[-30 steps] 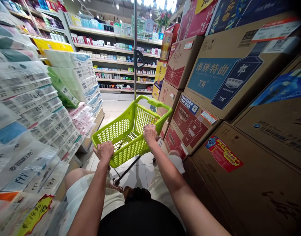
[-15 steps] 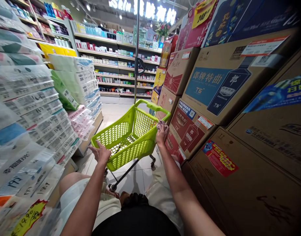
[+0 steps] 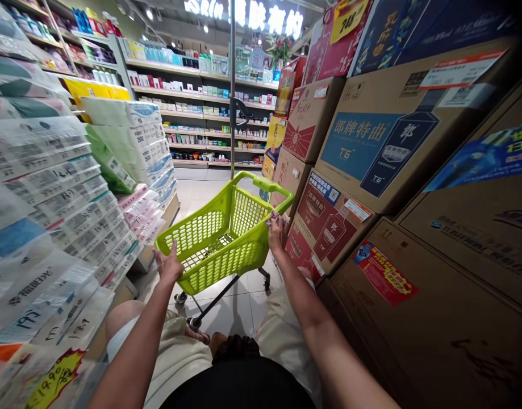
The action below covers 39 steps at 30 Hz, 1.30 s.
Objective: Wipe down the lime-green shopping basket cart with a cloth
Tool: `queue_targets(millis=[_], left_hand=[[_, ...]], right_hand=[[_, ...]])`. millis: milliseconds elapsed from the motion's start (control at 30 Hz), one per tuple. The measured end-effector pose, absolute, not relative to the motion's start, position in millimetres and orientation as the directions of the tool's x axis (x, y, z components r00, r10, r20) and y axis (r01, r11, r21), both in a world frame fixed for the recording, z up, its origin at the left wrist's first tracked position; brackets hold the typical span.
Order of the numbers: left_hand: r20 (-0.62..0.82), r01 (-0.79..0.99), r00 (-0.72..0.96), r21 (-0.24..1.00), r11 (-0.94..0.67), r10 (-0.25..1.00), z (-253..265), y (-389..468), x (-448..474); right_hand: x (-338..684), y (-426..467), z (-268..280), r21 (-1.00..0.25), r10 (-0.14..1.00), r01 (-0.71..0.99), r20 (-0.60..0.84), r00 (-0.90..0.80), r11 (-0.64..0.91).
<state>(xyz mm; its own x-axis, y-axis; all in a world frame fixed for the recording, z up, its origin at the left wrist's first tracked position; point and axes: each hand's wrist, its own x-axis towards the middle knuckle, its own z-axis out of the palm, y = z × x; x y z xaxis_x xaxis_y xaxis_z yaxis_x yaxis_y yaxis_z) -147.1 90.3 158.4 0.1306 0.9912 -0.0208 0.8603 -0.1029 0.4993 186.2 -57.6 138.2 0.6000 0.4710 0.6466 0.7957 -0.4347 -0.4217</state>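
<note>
A lime-green plastic shopping cart (image 3: 226,262) with a lattice basket stands at an angle before me on dark metal legs with casters. At its near left corner, my left hand (image 3: 170,266) holds the rim, thumb over the inside and fingers outside, partly hidden. A crumpled pinkish-purple cloth (image 3: 273,218) is in my right hand (image 3: 278,233), pressed to the side rim just below the handle end. The basket holds nothing that I can see.
Stacked cardboard cartons (image 3: 350,147) rise close on the right. Plastic-wrapped paper packs (image 3: 65,187) are piled on the left. A metal pole (image 3: 232,85) stands behind the cart, with stocked shelves (image 3: 192,116) farther back. Pale floor tiles (image 3: 192,190) run between.
My left hand has shifted slightly left and down along the cart's corner. My right hand and the cloth have moved a little left and down on the rim.
</note>
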Motion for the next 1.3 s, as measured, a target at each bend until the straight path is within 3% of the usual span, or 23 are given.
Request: queue_targets(millis=[167, 300, 367, 533, 667, 800, 867, 933, 1033, 1133, 1233, 1300], left_hand=[[-0.018, 0.88, 0.112, 0.467, -0.091, 0.993, 154.8, 89.0, -143.7], [0.002, 0.88, 0.117, 0.463, -0.104, 0.993, 152.2, 86.0, -141.8], [0.018, 0.875, 0.127, 0.47, -0.121, 0.992, 151.6, 85.5, -141.9], [0.009, 0.883, 0.116, 0.457, -0.108, 0.993, 150.5, 83.5, -139.4], [0.011, 0.891, 0.13, 0.438, -0.121, 0.992, 149.8, 82.2, -137.1], [0.02, 0.893, 0.153, 0.425, -0.147, 0.988, 150.4, 82.9, -139.4], [0.028, 0.891, 0.157, 0.428, -0.154, 0.987, 150.6, 83.1, -141.5], [0.035, 0.886, 0.153, 0.438, -0.152, 0.988, 150.4, 82.5, -142.5], [0.032, 0.882, 0.137, 0.451, -0.137, 0.99, 149.3, 79.3, -140.6], [0.029, 0.883, 0.126, 0.453, -0.125, 0.992, 147.1, 73.9, -134.4], [0.042, 0.882, 0.136, 0.449, -0.14, 0.99, 144.2, 68.1, -126.8], [0.046, 0.885, 0.143, 0.441, -0.148, 0.989, 142.6, 65.2, -122.6]], right_hand=[[136.6, -43.0, 119.5, -0.479, 0.445, 0.779, 0.641, 0.625, -0.404], [85.7, -42.8, 82.7, -0.321, 0.647, 0.907, 0.636, 0.421, -0.274], [96.2, -46.8, 83.6, -0.289, 0.682, 0.925, 0.626, 0.378, -0.247], [137.1, -45.1, 111.8, -0.408, 0.53, 0.822, 0.629, 0.569, -0.398], [68.3, -35.0, 91.1, -0.43, 0.525, 0.819, 0.628, 0.573, -0.379], [-20.8, -36.1, 55.5, -0.249, 0.599, 0.948, 0.735, 0.318, -0.198], [-30.2, -40.9, 52.0, -0.129, 0.641, 0.989, 0.753, 0.149, -0.079], [-11.0, -46.5, 59.8, -0.081, 0.677, 0.996, 0.73, 0.088, -0.042], [40.4, -52.0, 82.0, -0.187, 0.702, 0.958, 0.652, 0.287, -0.218], [61.8, -51.2, 97.5, -0.336, 0.634, 0.853, 0.57, 0.522, -0.4], [26.9, -50.3, 92.5, -0.389, 0.627, 0.832, 0.547, 0.555, -0.397], [-10.9, -53.2, 80.6, -0.355, 0.678, 0.877, 0.56, 0.476, -0.324]])
